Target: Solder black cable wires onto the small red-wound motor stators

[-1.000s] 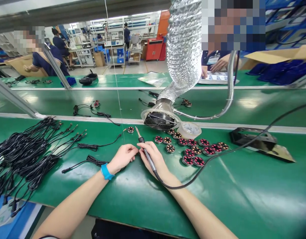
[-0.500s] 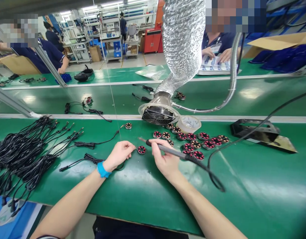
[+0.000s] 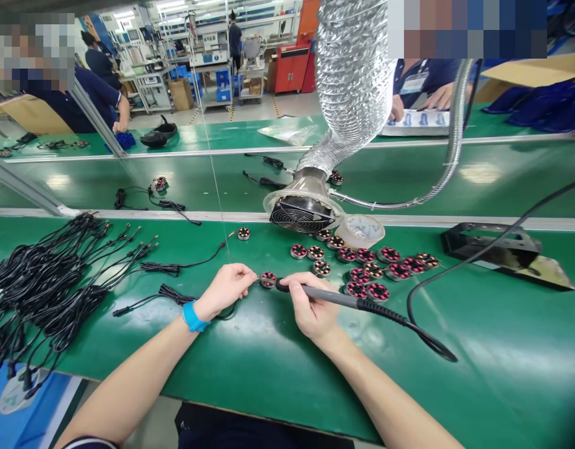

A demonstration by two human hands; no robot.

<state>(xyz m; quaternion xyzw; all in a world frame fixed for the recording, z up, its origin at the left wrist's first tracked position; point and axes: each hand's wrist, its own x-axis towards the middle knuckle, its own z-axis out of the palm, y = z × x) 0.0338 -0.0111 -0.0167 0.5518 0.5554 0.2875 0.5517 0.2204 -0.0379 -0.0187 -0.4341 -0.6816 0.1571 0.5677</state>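
Note:
My left hand [image 3: 229,289], with a blue band at the wrist, pinches the end of a black cable [image 3: 173,295] at the left side of a small round coil [image 3: 267,279] on the green table. In my right hand [image 3: 313,307] is a soldering iron [image 3: 337,296], gripped like a pen. The iron's front end reaches over the coil, and its tip is too small to make out clearly. Another coil [image 3: 243,233], joined to a cable, lies further back.
Several loose coils [image 3: 357,274] lie right of centre, by a tape roll [image 3: 360,231]. A fan with a foil duct [image 3: 300,212] hangs above. Black cables [image 3: 48,280] are piled at left; a metal holder [image 3: 493,246] stands at right. Two people work across the table.
The soldering iron's front end has moved down and onto the coil, from a raised place above and behind it. My left hand stays at the coil's left side. The view has shifted slightly.

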